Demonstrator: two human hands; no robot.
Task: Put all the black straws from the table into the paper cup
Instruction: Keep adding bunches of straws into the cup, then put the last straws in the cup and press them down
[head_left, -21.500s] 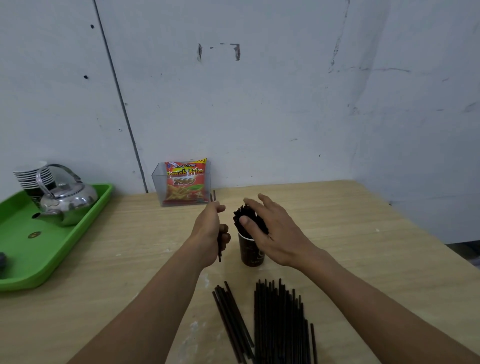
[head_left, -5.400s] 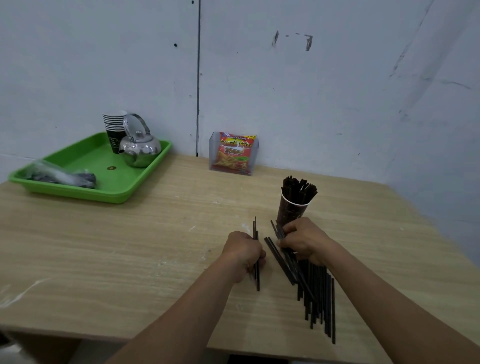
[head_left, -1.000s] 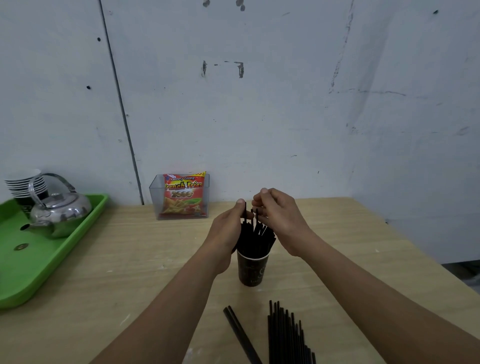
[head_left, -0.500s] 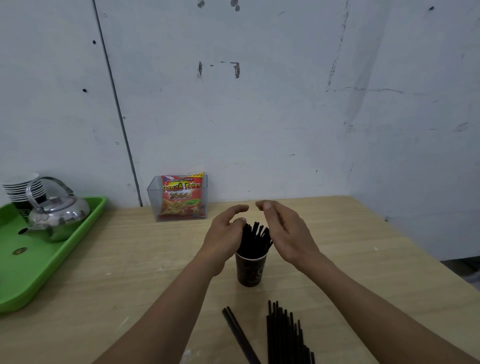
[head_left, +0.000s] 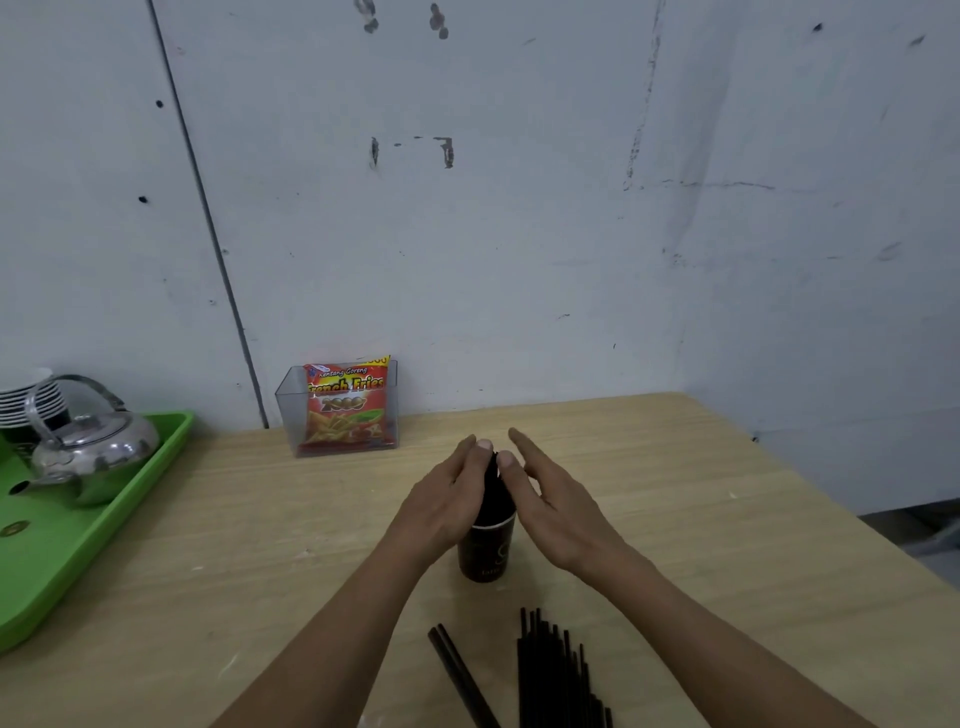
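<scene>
**Both hands flat against the straws in the cup**

At centre frame the left hand (head_left: 444, 501) and right hand (head_left: 553, 506) were released. Their fingers were straight and their palms faced each other, pressed to either side of the black straws (head_left: 492, 486) standing in the paper cup (head_left: 485, 553). The wooden surface (head_left: 701, 519) carried a green tray (head_left: 78, 561) at the left edge, holding a steel kettle (head_left: 91, 452) and stacked cups (head_left: 28, 397). A clear box (head_left: 288, 415) with a snack packet (head_left: 345, 405) stood against the wall (head_left: 519, 234). Loose straws (head_left: 553, 670) lay at bottom centre, apart from the cup, with a pair (head_left: 460, 675) just left of them. Bare wood ran right to the surface's slanting edge.
</scene>
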